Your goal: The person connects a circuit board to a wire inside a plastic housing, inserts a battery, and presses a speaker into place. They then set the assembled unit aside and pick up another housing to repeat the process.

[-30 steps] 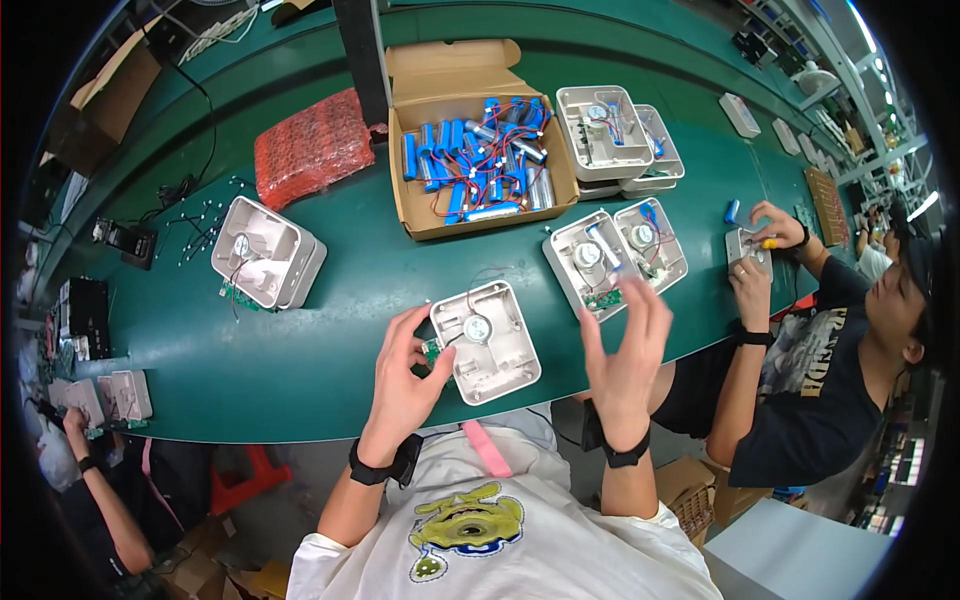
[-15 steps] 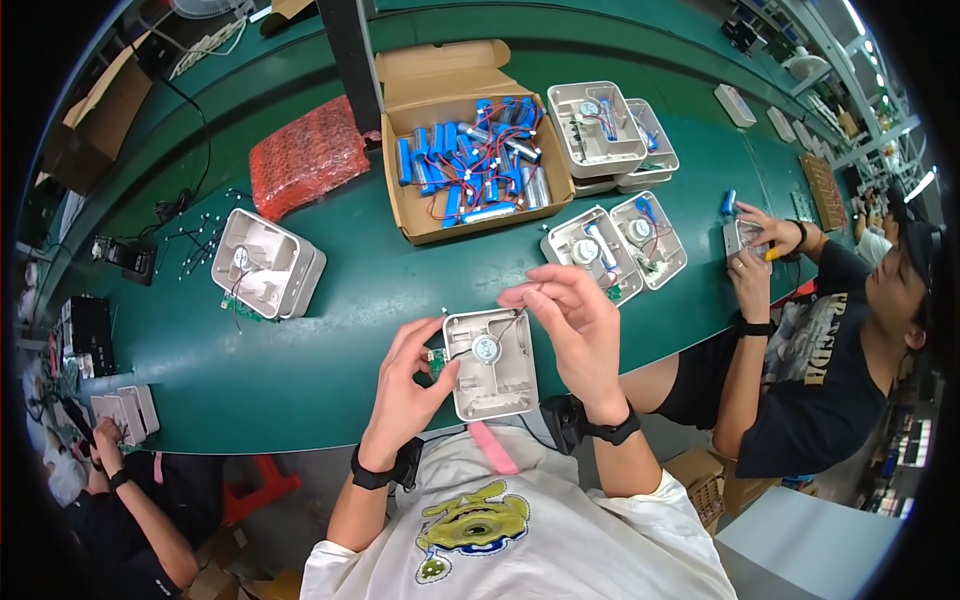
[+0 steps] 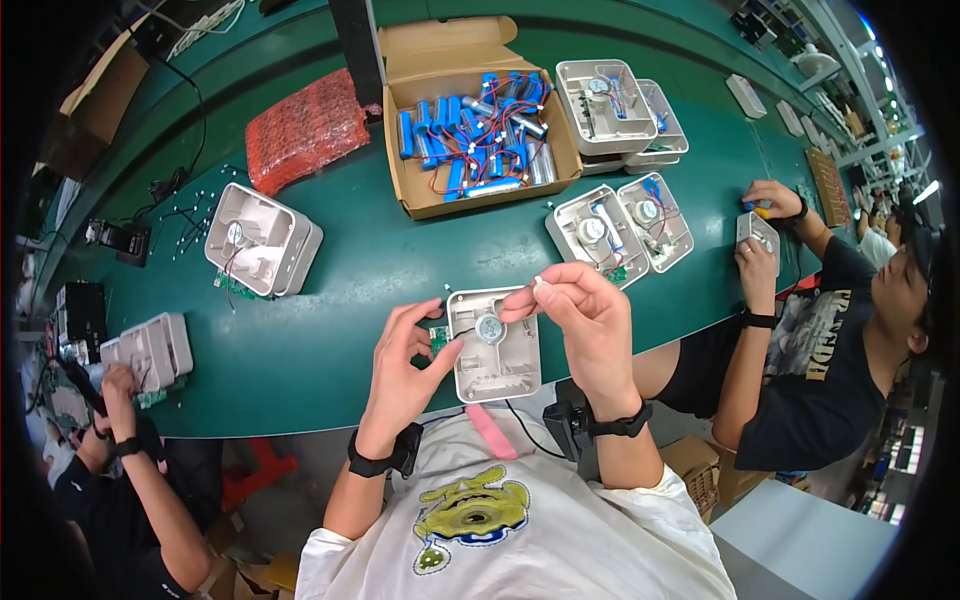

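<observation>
An open light-grey plastic housing (image 3: 498, 374) lies at the table's near edge in front of me, with a round speaker (image 3: 490, 329) inside. At its left side my left hand (image 3: 405, 365) curves around the edge, thumb on the rim and fingers by the far left corner. Between them a small green circuit board (image 3: 438, 340) shows. Above the housing's right side, my right hand (image 3: 590, 325) has thumb and index finger pinched on a small white plug (image 3: 538, 281). Any wire running from the plug is hard to make out.
A cardboard box (image 3: 420, 208) of blue batteries with red wires stands beyond the housing. More housings sit at the left (image 3: 265, 240) and right (image 3: 610, 225). A red bubble-wrap packet (image 3: 305, 130) lies back left. Co-workers handle similar housings on both sides.
My right hand has turned and shifted slightly right and down, and a white plug now shows at its fingertips. My left hand stays at the housing. The right co-worker's hand has moved.
</observation>
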`<state>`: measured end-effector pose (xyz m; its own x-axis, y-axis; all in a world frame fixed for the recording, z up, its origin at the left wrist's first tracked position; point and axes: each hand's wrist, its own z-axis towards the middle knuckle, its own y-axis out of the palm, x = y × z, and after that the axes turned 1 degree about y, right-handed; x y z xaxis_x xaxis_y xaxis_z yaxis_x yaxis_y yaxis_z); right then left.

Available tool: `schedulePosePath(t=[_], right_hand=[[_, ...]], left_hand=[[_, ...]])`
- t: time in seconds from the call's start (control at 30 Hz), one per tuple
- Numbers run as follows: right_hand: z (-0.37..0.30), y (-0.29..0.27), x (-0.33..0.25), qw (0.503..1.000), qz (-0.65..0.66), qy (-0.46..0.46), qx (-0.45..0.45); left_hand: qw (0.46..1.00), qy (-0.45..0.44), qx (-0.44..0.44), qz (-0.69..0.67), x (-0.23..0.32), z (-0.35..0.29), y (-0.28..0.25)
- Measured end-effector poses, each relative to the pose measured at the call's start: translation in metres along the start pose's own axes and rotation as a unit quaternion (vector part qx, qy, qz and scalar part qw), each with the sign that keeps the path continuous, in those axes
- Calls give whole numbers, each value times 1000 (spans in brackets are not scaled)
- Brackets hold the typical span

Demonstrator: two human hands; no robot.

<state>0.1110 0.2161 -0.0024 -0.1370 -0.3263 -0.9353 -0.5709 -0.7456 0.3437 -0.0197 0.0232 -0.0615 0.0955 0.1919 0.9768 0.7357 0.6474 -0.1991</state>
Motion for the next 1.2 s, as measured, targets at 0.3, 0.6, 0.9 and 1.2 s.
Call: schedulePosePath(t=[0.3, 0.6, 0.9, 1.2], right_hand=[[-19, 32, -8, 934, -355, 25, -34], [-17, 47, 28, 863, -496, -86, -38], [-11, 48, 37, 827, -543, -141, -25], [-17, 53, 38, 833, -543, -103, -24]], left_hand=[[984, -80, -5, -156, -13, -9, -4], [991, -32, 28, -130, -2, -13, 2], [996, -13, 48, -68, 2, -19, 8], [993, 33, 112, -17, 0, -24, 20]])
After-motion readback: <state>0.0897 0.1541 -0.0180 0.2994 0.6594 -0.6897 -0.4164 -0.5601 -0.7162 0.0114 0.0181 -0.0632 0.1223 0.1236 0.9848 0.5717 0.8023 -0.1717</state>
